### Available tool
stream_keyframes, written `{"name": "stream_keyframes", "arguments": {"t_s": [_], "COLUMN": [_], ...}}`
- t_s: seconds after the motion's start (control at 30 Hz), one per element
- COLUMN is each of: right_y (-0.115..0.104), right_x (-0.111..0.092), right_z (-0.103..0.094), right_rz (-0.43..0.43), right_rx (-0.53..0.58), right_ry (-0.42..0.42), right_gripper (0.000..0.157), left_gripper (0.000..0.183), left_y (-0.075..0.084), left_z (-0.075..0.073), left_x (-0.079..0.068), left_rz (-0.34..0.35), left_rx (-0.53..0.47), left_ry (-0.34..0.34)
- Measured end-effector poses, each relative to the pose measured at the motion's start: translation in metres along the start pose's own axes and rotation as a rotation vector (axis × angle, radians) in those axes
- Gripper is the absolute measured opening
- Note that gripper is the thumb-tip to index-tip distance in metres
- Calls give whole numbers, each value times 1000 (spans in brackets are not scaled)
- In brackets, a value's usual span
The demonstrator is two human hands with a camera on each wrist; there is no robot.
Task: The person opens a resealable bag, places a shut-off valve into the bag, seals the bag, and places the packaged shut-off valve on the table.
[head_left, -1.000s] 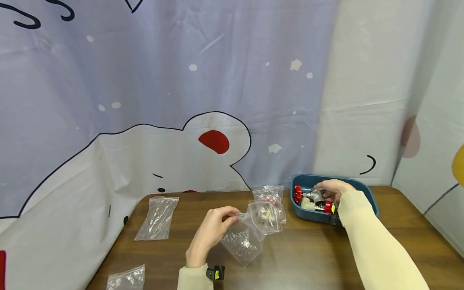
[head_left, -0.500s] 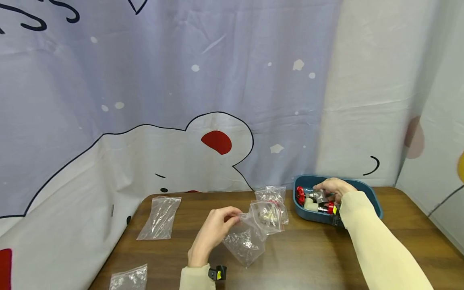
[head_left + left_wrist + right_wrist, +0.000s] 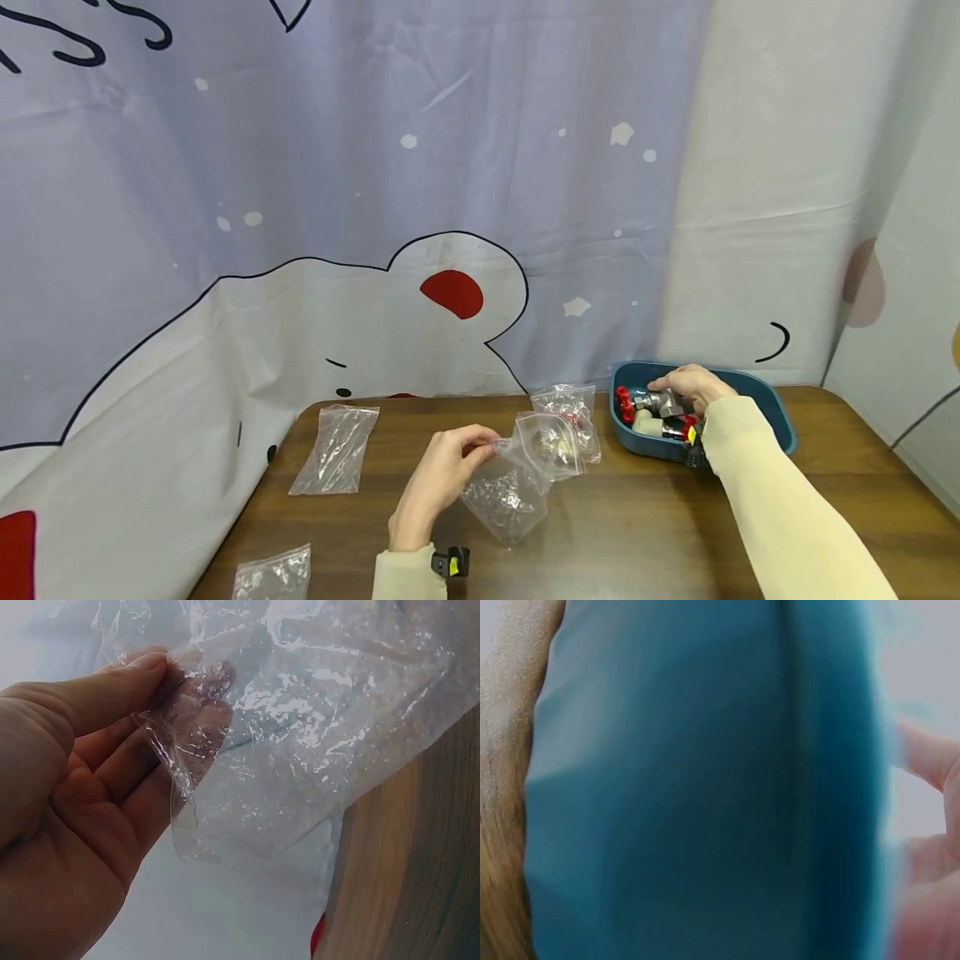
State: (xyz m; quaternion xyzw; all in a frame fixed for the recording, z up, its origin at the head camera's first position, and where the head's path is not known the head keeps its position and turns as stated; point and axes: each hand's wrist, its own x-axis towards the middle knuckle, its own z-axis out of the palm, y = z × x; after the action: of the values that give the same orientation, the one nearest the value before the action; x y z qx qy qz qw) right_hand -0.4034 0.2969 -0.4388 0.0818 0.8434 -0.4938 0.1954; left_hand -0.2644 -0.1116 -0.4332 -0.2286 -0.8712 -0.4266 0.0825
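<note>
My left hand (image 3: 442,475) pinches a clear plastic zip bag (image 3: 506,500) between thumb and fingertips, over the table's middle. In the left wrist view the crinkled film (image 3: 300,712) spreads out from the fingertips. The bag's right part overlaps other clear bags (image 3: 564,398), where something brass-coloured and something red show through. My right hand (image 3: 693,387) reaches down into a blue plastic bin (image 3: 652,447), fingers over a metal valve (image 3: 662,403) with a red handwheel (image 3: 625,404). Its thumb is hidden, so I cannot tell whether it grips the valve. The bin wall (image 3: 705,787) fills most of the right wrist view.
Beside the metal valve lie a cream-coloured fitting (image 3: 647,423) and a black-and-red part (image 3: 678,428). Two flat clear bags, one at the back left (image 3: 337,450) and one at the front left (image 3: 273,575), lie on the wooden table (image 3: 600,533). A printed curtain (image 3: 375,167) hangs behind.
The view has shifted slightly. The valve in the bin shows a little more from under my right hand. My left hand keeps its pinch on the bag.
</note>
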Motion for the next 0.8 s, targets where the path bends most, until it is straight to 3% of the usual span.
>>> {"name": "stream_keyframes", "arguments": {"t_s": [0.1, 0.27, 0.5, 0.67, 0.8], "right_y": [-5, -22, -58, -87, -106], "right_x": [-4, -14, -44, -72, -102], "right_z": [1, 2, -1, 0, 9], "right_rz": [-24, -157, -322, -419, -495], "right_rx": [-35, -145, -330, -356, -333], "right_ry": [51, 129, 261, 320, 319], "right_gripper": [21, 23, 48, 47, 47], "left_gripper": [12, 12, 12, 12, 11], "left_y": [0, 0, -2, -4, -6], "left_z": [0, 0, -2, -3, -3], "left_x": [0, 0, -1, -2, -3], "left_rz": [7, -6, -16, -22, -36], "left_rx": [-2, -4, 25, 24, 26], "left_ry": [1, -2, 34, 53, 69]}}
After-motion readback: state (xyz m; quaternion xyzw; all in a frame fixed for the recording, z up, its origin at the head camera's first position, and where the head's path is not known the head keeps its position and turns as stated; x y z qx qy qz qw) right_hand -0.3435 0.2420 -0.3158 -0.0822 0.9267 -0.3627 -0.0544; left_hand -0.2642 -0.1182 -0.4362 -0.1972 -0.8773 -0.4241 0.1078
